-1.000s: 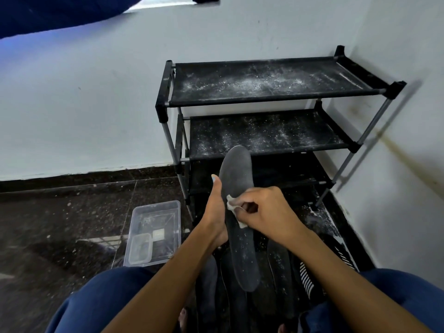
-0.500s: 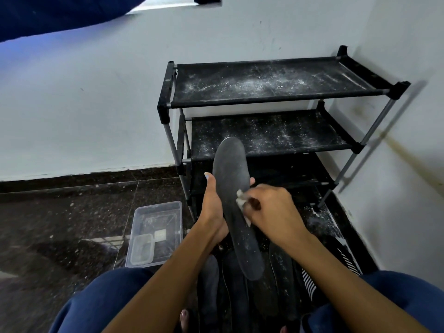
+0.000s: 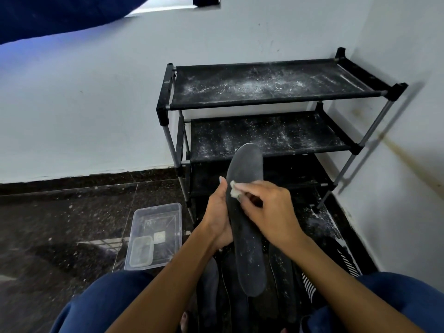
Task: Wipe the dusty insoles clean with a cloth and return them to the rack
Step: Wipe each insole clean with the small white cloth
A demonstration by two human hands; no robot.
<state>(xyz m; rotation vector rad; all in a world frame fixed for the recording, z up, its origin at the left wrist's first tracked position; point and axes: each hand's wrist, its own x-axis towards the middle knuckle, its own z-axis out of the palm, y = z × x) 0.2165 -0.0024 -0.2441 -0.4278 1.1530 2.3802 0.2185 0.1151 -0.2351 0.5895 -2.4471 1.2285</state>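
A long dark grey insole [image 3: 247, 239] stands nearly upright in front of me, toe end up, with pale dust specks on its lower half. My left hand [image 3: 217, 217] grips its left edge from behind at mid-length. My right hand [image 3: 269, 212] pinches a small white cloth [image 3: 234, 191] and presses it against the insole's upper left edge. Several more dark insoles [image 3: 281, 282] lie on the floor between my knees. The black three-shelf rack [image 3: 264, 92] stands beyond, in the corner, its shelves dusted white and bare.
A clear plastic tub [image 3: 156, 234] holding a smaller container sits on the dark tiled floor to the left of the rack. White walls close in behind and on the right. A striped black-and-white shoe [image 3: 346, 263] lies by my right knee.
My right hand has slid the cloth up and leftward across the insole, from its middle to the upper left edge. The insole has tilted slightly between frames.
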